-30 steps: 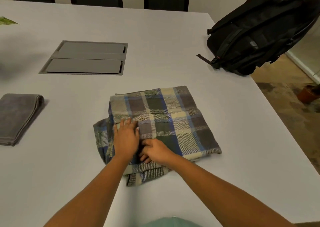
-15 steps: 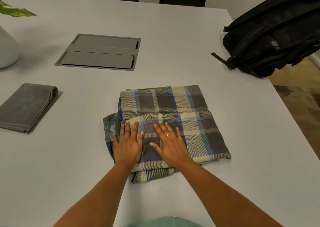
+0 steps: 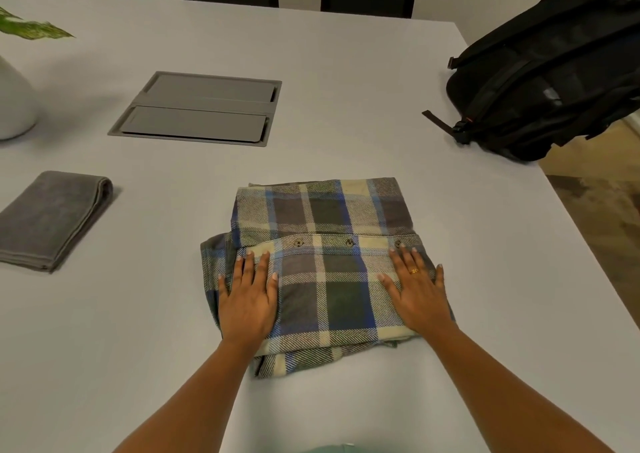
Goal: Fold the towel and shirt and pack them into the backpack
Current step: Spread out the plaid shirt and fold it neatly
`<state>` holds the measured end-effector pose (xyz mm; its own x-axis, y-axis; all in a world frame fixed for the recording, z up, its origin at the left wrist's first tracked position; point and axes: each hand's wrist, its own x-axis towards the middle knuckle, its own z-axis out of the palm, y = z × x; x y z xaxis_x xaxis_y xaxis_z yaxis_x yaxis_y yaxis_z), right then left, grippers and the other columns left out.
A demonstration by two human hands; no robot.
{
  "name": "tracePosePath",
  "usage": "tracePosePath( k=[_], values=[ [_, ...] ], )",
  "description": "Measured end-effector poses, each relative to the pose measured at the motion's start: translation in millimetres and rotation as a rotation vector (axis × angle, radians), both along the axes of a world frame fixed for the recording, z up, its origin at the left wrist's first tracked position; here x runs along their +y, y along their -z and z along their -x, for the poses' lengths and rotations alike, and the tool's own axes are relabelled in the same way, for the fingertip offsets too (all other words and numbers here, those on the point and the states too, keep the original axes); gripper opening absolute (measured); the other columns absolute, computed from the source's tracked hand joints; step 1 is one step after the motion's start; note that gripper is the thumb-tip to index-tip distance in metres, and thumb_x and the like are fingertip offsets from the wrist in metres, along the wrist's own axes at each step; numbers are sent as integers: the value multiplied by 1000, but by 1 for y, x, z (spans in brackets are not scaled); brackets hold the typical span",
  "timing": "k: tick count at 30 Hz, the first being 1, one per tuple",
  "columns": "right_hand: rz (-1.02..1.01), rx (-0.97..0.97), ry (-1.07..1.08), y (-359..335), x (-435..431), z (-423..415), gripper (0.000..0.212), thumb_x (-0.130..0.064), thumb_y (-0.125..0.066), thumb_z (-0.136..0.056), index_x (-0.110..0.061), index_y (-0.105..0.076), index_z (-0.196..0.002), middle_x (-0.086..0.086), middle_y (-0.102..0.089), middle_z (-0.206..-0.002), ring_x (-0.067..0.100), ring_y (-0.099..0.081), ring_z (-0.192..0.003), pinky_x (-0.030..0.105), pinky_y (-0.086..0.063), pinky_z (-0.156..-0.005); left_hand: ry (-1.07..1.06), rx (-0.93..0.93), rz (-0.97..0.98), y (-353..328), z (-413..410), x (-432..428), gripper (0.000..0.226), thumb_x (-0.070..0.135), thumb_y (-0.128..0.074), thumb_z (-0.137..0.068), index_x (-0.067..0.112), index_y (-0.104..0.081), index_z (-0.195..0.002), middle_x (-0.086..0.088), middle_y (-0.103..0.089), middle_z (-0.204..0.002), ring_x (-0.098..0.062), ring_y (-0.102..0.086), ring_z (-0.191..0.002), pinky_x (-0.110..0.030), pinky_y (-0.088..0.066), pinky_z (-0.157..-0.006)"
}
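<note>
Since half a second ago the right hand [image 3: 417, 296] has slid outward to the right edge of the folded plaid shirt [image 3: 323, 272]; the left hand [image 3: 247, 300] remains at its left edge. Both lie flat, fingers spread, pressing and gripping nothing. Judgement: folding is complete, packing pending. Count: one shirt mid-table, one folded grey towel [image 3: 48, 220] left, one black backpack [image 3: 554, 68] far right, apparently closed.

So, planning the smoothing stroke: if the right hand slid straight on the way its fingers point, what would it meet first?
Probably the shirt's button placket, just past the right hand.
</note>
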<state>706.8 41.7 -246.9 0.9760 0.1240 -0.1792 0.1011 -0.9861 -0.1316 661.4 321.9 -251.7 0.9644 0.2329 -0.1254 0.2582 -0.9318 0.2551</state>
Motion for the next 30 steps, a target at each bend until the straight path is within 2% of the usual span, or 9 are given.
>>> tracePosePath(
  k=[3,7,9,13,17,21,23,26,30],
  values=[
    [-61,-9,52,-4,5,-1,93,-77,14,-72,-30,-6,-149,-3,-6,-158,18,-1,-146,48,7,-112,-17,-62,43,-3,-1,0,79,55,11,-80,26,-16,-149,0,-17,-156,-17,-8,-145,-43,-2,-115],
    [-118,-77,98,-22,30,-12,65,-57,-18,-92,-26,-14,-149,0,-10,-158,20,-5,-146,47,2,-115,-98,-260,160,-18,-14,-6,62,43,-17,-88,13,-51,-131,-8,-46,-141,-25,-34,-135,-48,-17,-113],
    [-170,-88,18,-31,52,-23,54,-46,-25,-99,-25,-19,-148,-1,-8,-158,18,-2,-146,46,1,-115,-51,-296,194,-24,-27,-12,70,50,-13,-86,12,-46,-134,-9,-40,-145,-25,-30,-137,-44,-13,-115],
    [-310,-104,-149,-44,105,-46,47,-23,-32,-100,-20,-25,-147,-1,-1,-158,16,5,-145,39,1,-118,111,-186,104,-22,-61,-14,83,62,2,-80,19,-14,-149,-2,-6,-157,-19,0,-145,-35,7,-113],
    [-359,-77,-234,-43,150,-62,50,-13,-33,-99,-16,-22,-148,1,0,-158,16,8,-145,35,2,-116,57,-95,40,-6,-69,-8,80,57,12,-80,21,-3,-150,-3,-2,-158,-18,3,-145,-38,8,-114],
    [-279,39,-344,-26,169,-69,50,-23,-29,-101,-19,-16,-149,-2,-6,-158,14,4,-145,43,3,-116,-41,-54,72,0,-68,-10,58,44,-7,-99,17,1,-150,-3,3,-158,-15,6,-145,-35,10,-114],
    [-229,21,-380,-17,162,-73,51,-37,-21,-101,-23,-15,-149,-5,-9,-158,12,1,-145,44,2,-118,-70,-58,95,1,-69,-9,58,41,-15,-100,15,1,-149,-2,3,-158,-14,7,-145,-35,9,-114],
    [-234,-11,-334,-9,146,-77,77,-68,-2,-84,-30,-13,-149,-5,-9,-158,14,-2,-145,39,-1,-118,-62,-67,96,3,-69,-7,60,44,-13,-99,16,2,-149,-1,4,-158,-13,7,-144,-33,11,-113],
    [-208,-51,-238,-4,129,-80,72,-66,-9,-86,-30,-12,-149,-4,-8,-158,14,-3,-145,33,4,-114,-54,-57,86,4,-70,-6,62,46,-8,-96,17,4,-149,0,5,-158,-13,8,-144,-31,14,-111]
  ],
)
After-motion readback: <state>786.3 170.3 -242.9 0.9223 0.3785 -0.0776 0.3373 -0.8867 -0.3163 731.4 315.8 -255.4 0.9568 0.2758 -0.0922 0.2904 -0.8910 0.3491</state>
